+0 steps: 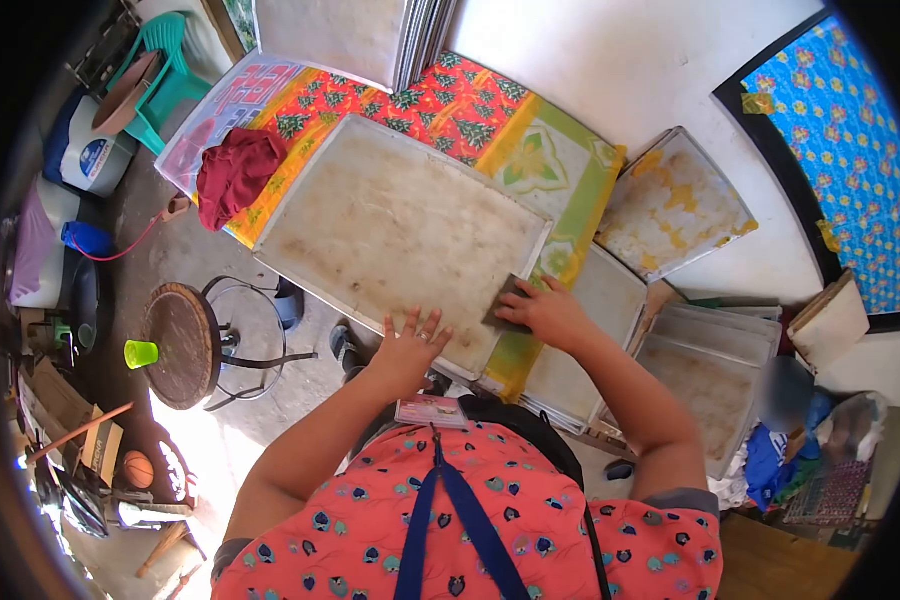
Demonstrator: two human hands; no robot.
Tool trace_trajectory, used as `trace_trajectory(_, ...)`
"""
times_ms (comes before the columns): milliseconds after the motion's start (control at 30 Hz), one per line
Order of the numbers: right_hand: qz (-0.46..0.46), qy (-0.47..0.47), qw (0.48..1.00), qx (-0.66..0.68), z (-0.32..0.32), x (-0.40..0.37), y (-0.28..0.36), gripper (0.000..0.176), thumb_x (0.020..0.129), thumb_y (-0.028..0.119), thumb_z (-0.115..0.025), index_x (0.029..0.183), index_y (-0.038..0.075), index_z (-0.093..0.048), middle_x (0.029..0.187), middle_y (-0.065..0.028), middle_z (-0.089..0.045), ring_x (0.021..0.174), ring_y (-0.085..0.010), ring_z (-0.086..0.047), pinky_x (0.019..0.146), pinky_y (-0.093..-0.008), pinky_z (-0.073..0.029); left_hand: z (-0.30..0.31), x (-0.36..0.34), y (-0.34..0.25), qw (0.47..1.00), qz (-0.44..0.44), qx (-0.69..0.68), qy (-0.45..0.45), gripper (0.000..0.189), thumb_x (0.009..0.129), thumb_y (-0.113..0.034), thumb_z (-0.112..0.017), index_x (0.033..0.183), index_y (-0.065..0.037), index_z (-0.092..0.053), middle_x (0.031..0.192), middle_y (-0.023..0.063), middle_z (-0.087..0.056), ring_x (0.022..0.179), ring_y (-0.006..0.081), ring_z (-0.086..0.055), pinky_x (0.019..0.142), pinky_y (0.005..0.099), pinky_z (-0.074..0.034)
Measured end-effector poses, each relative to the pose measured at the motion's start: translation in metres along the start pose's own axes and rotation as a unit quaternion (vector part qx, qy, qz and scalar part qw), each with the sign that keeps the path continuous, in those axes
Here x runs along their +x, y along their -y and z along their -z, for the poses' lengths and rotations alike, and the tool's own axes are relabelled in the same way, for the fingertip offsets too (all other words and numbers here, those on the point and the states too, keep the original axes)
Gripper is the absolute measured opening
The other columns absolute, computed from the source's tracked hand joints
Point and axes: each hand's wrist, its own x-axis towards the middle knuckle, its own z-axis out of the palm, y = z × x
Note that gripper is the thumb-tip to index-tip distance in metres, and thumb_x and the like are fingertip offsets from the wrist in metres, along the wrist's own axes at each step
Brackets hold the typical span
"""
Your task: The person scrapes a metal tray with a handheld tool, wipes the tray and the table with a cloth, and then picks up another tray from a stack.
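A large, flat metal tray point(400, 230) with brownish stains lies on a table covered with patterned cloth point(460, 130). On the tray's near edge rests my left hand point(413, 350), fingers spread and nothing held. My right hand point(545, 312) is at the tray's right edge, its fingers over a dark, flat, rectangular pad point(508, 305) that it grips against the tray's corner area. A crumpled dark red cloth point(238, 175) lies at the table's left end.
Stacked trays stand upright point(335, 40) at the table's back. More trays point(700, 360) lean at the right, near a stained tray point(675, 205). A round stool point(182, 345) with a green cup point(141, 353) is at the left, below a green chair point(165, 85).
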Motion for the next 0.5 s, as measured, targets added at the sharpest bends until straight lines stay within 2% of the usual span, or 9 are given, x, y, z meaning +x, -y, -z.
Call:
trace_trajectory(133, 0.003, -0.045, 0.999, -0.008, -0.008, 0.020, 0.006, 0.042, 0.084, 0.012, -0.051, 0.122, 0.026, -0.058, 0.132, 0.0065, -0.053, 0.129, -0.0228, -0.043, 0.105, -0.0533, -0.033, 0.005, -0.003, -0.001, 1.000, 0.004, 0.001, -0.012, 0.096, 0.069, -0.033, -0.079, 0.147, -0.016, -0.026, 0.155, 0.0146, -0.016, 0.142, 0.0406, -0.015, 0.103, 0.0686, -0.023)
trace_trajectory(233, 0.001, 0.011, 1.000, 0.023, 0.001, -0.018, 0.018, 0.045, 0.081, 0.007, -0.052, 0.121, 0.025, -0.059, 0.131, 0.0060, -0.054, 0.129, -0.0199, -0.043, 0.104, -0.0528, -0.033, 0.005, -0.002, -0.001, 1.000, 0.009, -0.004, -0.012, 0.092, 0.072, -0.033, -0.077, 0.147, -0.017, -0.027, 0.156, 0.0130, -0.016, 0.142, 0.0392, -0.015, 0.103, 0.0685, -0.023)
trace_trajectory(333, 0.006, 0.049, 0.992, 0.118, 0.020, -0.048, 0.017, 0.048, 0.078, 0.001, -0.052, 0.121, 0.024, -0.060, 0.129, 0.0048, -0.057, 0.127, -0.0172, -0.046, 0.103, -0.0492, -0.035, 0.001, -0.002, 0.000, 1.000, 0.011, -0.014, -0.016, 0.086, 0.075, -0.035, -0.074, 0.147, -0.019, -0.028, 0.156, 0.0114, -0.016, 0.142, 0.0388, -0.016, 0.105, 0.0675, -0.022)
trace_trajectory(433, -0.067, -0.103, 0.975, 0.186, 0.027, -0.068, 0.013, 0.050, 0.077, -0.001, -0.050, 0.120, 0.021, -0.061, 0.126, 0.0029, -0.059, 0.123, -0.0171, -0.050, 0.103, -0.0441, -0.035, 0.000, 0.000, 0.001, 1.000, 0.022, -0.017, -0.014, 0.082, 0.078, -0.036, -0.071, 0.146, -0.020, -0.029, 0.156, 0.0100, -0.016, 0.142, 0.0387, -0.017, 0.105, 0.0670, -0.021)
trace_trajectory(500, -0.076, -0.194, 0.953, 0.220, 0.019, -0.073, 0.015, 0.049, 0.077, -0.004, -0.052, 0.119, 0.019, -0.062, 0.123, -0.0011, -0.061, 0.118, -0.0210, -0.054, 0.100, -0.0416, -0.038, 0.004, -0.004, 0.000, 1.000, 0.028, -0.001, -0.010, 0.080, 0.079, -0.036, -0.070, 0.146, -0.020, -0.029, 0.156, 0.0105, -0.016, 0.142, 0.0385, -0.016, 0.106, 0.0661, -0.021)
